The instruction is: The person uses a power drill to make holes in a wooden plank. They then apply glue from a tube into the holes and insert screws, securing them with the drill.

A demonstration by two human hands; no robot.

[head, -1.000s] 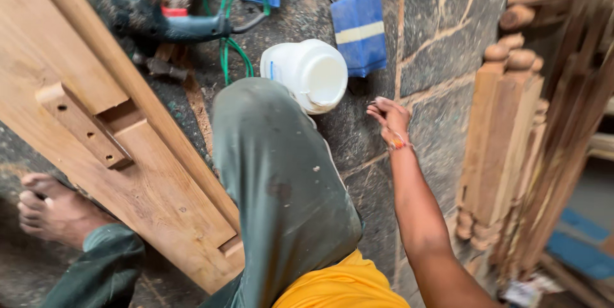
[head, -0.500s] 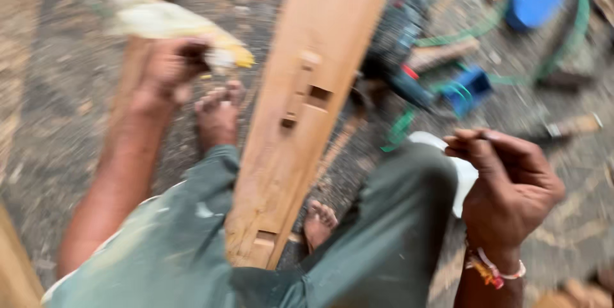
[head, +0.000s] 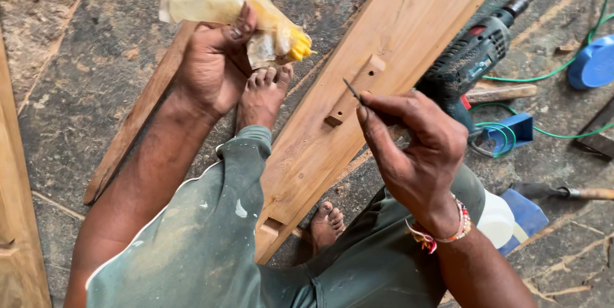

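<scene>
My left hand (head: 214, 68) grips a soft yellowish glue pouch (head: 217, 1) with a yellow nozzle that points right, above my left foot (head: 261, 94). My right hand (head: 412, 145) pinches a thin dark nail (head: 352, 89) between thumb and fingers. Its tip hovers just over a small wooden block (head: 355, 90) fixed on a long wooden plank (head: 384, 46). The plank runs diagonally between my knees, over the stone floor.
An electric drill (head: 473, 52) with a green cord lies right of the plank, beside a blue box (head: 508, 132) and a blue lid (head: 591, 65). A white tub (head: 495, 218) sits by my right knee, with a wooden-handled tool (head: 569, 191) beyond. A thinner batten (head: 137, 122) lies left.
My view swung from the right side of the floor to the plank. My left hand brought up the glue pouch, and my right hand came over the plank pinching the nail.
</scene>
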